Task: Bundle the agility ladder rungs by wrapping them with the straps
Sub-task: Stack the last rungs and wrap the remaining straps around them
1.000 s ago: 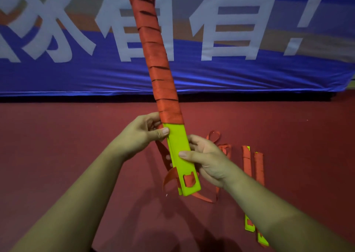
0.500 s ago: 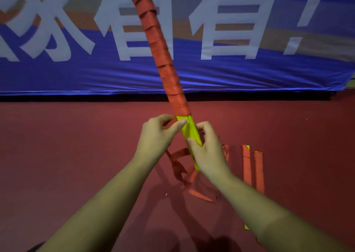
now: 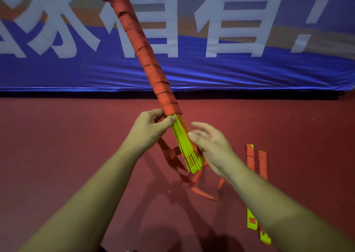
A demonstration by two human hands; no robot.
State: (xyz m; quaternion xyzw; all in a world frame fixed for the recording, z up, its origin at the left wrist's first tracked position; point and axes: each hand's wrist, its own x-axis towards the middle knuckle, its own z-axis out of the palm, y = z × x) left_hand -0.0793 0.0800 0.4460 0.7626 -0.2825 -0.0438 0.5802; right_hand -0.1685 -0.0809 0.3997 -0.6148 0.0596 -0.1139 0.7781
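Left hand (image 3: 151, 126) grip clamped on rungs (image 3: 183, 146), just below the wrapped strap (image 3: 153, 69) | right hand (image 3: 210, 146) grip now apart, released beside them | rungs raised over floor (image 3: 57, 155), turned edge-on, bare ends fanning | probably need regathering before more wrapping

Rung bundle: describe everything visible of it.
The rung bundle is a stack of flat yellow-green strips, spiral-wrapped in orange strap over most of its length. It tilts up and leftward, top at frame edge. Its bare lower ends fan apart, edge-on. The left hand pinches it at the wrap's lower edge; the right hand seems to touch them with its thumb. Loose strap trails below.
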